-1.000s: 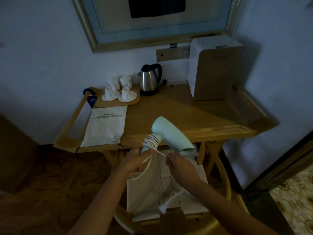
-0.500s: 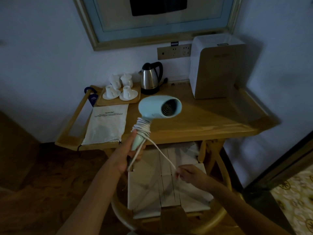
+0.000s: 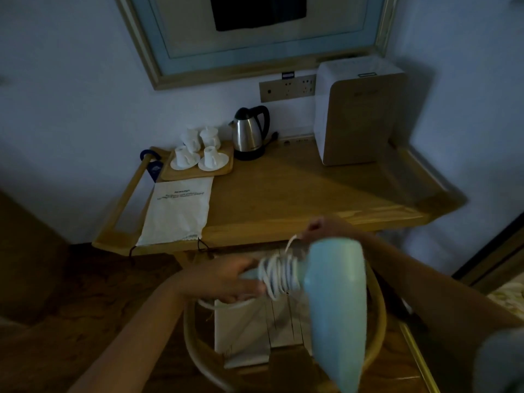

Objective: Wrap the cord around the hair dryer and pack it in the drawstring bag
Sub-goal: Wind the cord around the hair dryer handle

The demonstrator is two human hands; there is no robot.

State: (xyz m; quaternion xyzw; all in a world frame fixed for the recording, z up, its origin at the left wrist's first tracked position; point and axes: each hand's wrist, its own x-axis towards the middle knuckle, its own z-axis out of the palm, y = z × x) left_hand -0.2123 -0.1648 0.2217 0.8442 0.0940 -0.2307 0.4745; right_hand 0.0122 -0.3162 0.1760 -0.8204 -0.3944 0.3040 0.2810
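My left hand (image 3: 226, 280) grips the handle of a pale blue hair dryer (image 3: 336, 302), whose barrel points down toward me and looks blurred. Several turns of white cord (image 3: 279, 275) are coiled around the handle just below the barrel. My right hand (image 3: 320, 226) is behind the dryer and pinches the cord's free end above the coil. A white drawstring bag (image 3: 178, 212) lies flat on the left part of the wooden table (image 3: 297, 199), its black strings hanging over the front edge.
A tray with white cups (image 3: 198, 160), a steel kettle (image 3: 249, 133) and a white box-shaped appliance (image 3: 357, 112) stand at the back of the table. Below my hands is a round wooden chair (image 3: 374, 344) with a white cushion (image 3: 255, 333). Wall sockets (image 3: 286, 87) sit above the table.
The dryer swung from upright, nozzle facing right, to barrel pointing down toward me. My right hand rose from below the handle to behind the dryer, bringing the cord over the coil.
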